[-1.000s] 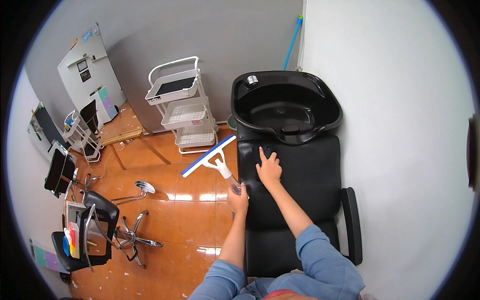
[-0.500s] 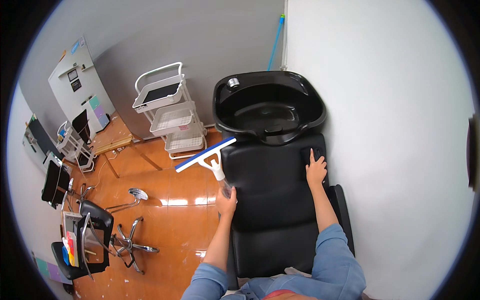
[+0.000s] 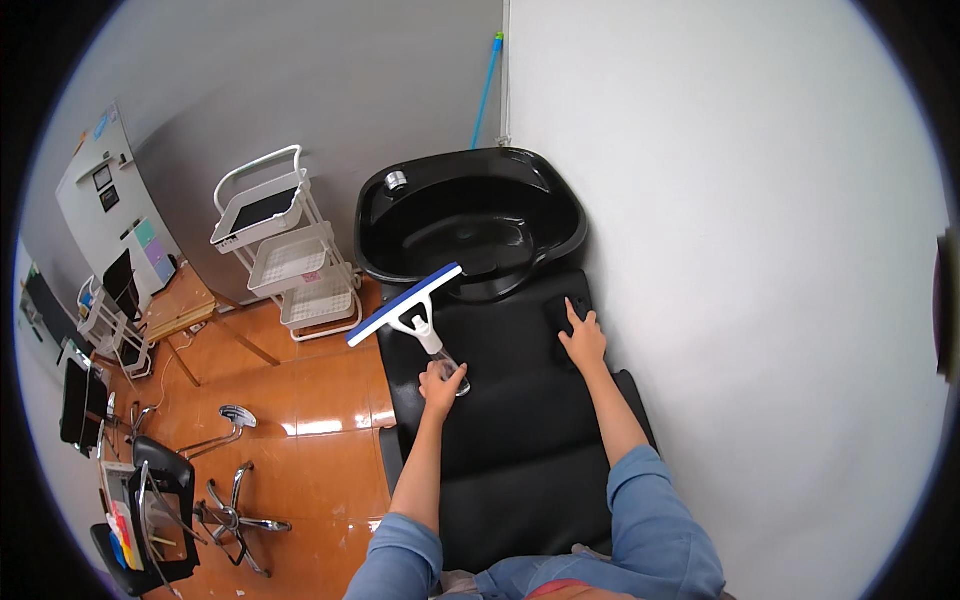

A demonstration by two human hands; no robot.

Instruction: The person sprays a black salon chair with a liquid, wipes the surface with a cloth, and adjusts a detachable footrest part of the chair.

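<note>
In my left hand [image 3: 440,385] is a spray-bottle squeegee, its clear bottle serving as the handle. The white squeegee [image 3: 423,318] has a long blue-edged blade tilted up to the right, in front of the basin's near rim. It is held over the left part of a black padded shampoo chair [image 3: 500,420]. My right hand [image 3: 585,340] rests near the right edge of the backrest, index finger stretched forward and the others curled. Beneath it lies a black cloth [image 3: 561,318], hard to separate from the black padding.
A glossy black wash basin [image 3: 480,225] with a chrome fitting [image 3: 396,181] adjoins the backrest. To its left stands a white tiered trolley [image 3: 290,262]. A white wall [image 3: 720,250] runs close on the right. A blue pole [image 3: 486,95] leans in the corner; a wheeled chair [image 3: 165,470] stands lower left.
The view has turned right, so the room appears shifted left. My left hand has brought the squeegee rightward over the chair. My right hand stays at the backrest's right edge.
</note>
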